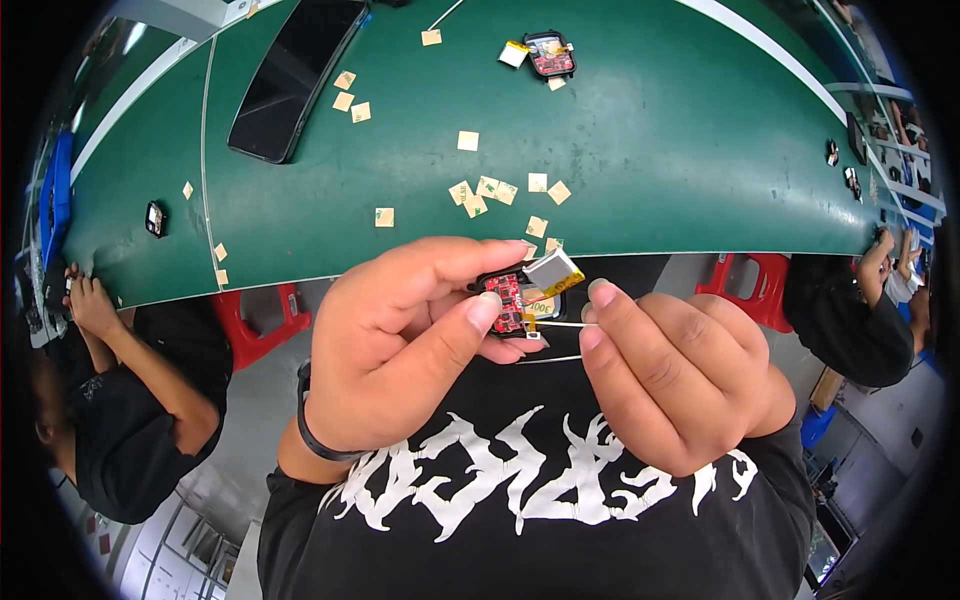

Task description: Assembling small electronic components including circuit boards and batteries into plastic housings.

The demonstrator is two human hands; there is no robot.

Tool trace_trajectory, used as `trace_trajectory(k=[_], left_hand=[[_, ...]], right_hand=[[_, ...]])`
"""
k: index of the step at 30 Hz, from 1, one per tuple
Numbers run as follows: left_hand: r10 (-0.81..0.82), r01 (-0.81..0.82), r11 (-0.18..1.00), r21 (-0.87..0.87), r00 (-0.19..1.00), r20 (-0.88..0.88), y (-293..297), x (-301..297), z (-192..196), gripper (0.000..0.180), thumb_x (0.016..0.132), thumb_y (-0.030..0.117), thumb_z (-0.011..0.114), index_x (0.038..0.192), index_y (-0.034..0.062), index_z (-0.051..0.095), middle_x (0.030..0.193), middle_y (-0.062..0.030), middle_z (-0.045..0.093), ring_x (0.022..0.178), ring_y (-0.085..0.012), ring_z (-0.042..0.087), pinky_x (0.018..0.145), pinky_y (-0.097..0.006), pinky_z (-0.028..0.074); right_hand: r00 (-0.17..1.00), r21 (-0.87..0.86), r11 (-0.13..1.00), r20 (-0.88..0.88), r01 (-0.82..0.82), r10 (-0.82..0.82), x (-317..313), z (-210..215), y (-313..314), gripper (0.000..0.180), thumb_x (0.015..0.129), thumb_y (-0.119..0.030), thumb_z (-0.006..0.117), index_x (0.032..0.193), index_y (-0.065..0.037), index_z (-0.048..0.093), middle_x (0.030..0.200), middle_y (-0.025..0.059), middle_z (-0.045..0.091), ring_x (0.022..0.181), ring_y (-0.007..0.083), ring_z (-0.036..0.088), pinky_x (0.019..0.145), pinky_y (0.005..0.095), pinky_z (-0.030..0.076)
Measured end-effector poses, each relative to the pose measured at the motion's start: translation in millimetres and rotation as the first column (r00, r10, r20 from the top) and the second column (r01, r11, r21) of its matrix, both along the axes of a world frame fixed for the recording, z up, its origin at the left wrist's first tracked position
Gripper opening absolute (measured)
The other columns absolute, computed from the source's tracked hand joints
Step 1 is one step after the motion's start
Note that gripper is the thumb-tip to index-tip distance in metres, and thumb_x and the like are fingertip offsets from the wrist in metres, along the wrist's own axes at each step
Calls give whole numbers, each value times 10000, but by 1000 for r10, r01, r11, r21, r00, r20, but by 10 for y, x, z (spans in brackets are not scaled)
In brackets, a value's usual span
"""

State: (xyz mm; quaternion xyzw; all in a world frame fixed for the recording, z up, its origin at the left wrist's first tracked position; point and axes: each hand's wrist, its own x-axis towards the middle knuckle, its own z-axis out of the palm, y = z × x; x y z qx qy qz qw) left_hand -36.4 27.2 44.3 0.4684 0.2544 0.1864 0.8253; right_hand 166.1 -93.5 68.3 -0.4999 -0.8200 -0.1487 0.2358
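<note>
My left hand (400, 340) is closed round a small black device case (505, 330), its thumb on the red circuit board (505, 303) inside. A silver battery cell (550, 270) with yellow tape along one edge stands tilted out of the case's far side. Between thumb and forefinger, my right hand (680, 370) pinches a thin pale rod (565, 323). The rod's other end reaches the edge of the circuit board by a small connector. A second thin pale line shows just below the case; what it belongs to I cannot tell.
On the green table (320, 200) lie several tan adhesive squares (468, 141), a black phone (300, 80) and another opened device (550, 54) with its battery cell (513, 54) beside it. A co-worker's hands (92, 300) work at the left. Red stools (260, 325) stand below the table edge.
</note>
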Motion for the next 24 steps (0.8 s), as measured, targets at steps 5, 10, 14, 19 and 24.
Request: trace_trajectory(k=[5, 10, 14, 19, 24], left_hand=[[23, -23, 1000, -4, 1000, 10, -9, 8, 0, 324, 1021, 37, 555, 1295, -135, 553, 1121, -220, 683, 913, -272, 747, 758, -331, 667], [33, -33, 999, 3, 999, 17, -20, -2, -16, 323, 1018, 36, 556, 1291, -136, 554, 1127, -228, 682, 911, -279, 748, 750, -330, 668], [29, -29, 1000, -5, 1000, 12, -18, -6, -8, 321, 1016, 37, 558, 1286, -136, 558, 1129, -231, 682, 904, -285, 750, 746, -326, 667], [19, -19, 1000, -20, 1000, -4, -14, -16, 6, 319, 1012, 36, 564, 1282, -133, 567, 1128, -226, 684, 903, -286, 750, 747, -325, 666], [17, -17, 999, -38, 1000, -12, -10, -30, -8, 310, 1001, 20, 569, 1272, -130, 583, 1132, -219, 683, 939, -273, 741, 757, -331, 667]], right_hand=[[1000, 42, 999, -2, -12, 12, 0, -32, 13, 100, 722, -34, 707, 801, 13, 669, 843, 165, 720, 664, 182, 595, 498, 249, 360], [999, 30, 999, -23, -27, 28, -1, -39, 17, 114, 707, -51, 683, 796, 18, 667, 836, 167, 717, 653, 181, 589, 495, 249, 361], [999, 39, 999, -30, -36, 37, -4, -54, 16, 106, 702, -48, 671, 785, 18, 666, 829, 168, 715, 646, 181, 586, 492, 249, 360], [999, 41, 998, -24, -46, 47, -2, -50, 17, 84, 716, -49, 672, 772, 13, 661, 825, 165, 714, 647, 180, 587, 498, 248, 362], [998, 18, 998, -8, -55, 55, -11, -10, -3, 63, 738, -42, 681, 763, 10, 656, 829, 162, 717, 647, 178, 588, 506, 244, 364]])
